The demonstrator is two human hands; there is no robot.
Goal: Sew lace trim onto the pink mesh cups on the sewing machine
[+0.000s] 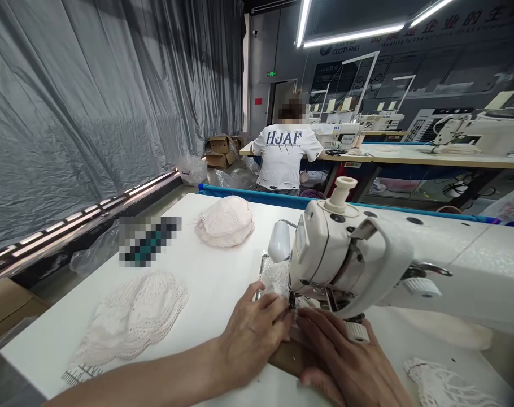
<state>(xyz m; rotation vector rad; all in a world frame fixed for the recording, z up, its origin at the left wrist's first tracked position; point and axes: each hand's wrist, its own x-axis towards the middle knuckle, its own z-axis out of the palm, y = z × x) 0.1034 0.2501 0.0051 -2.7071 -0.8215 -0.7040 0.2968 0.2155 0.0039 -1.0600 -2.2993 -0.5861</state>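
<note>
A white sewing machine stands on the white table. Under its needle lies a piece of white lace fabric. My left hand lies flat on the table with its fingers stretched to the fabric at the presser foot. My right hand rests beside it, fingers flat and pointing at the needle, pressing the fabric down. Neither hand grips anything.
A pile of pale lace pieces lies at the near left, another pinkish pile further back, and more lace at the near right. A person in a white T-shirt sits at another table behind. Cardboard boxes stand by the grey curtain.
</note>
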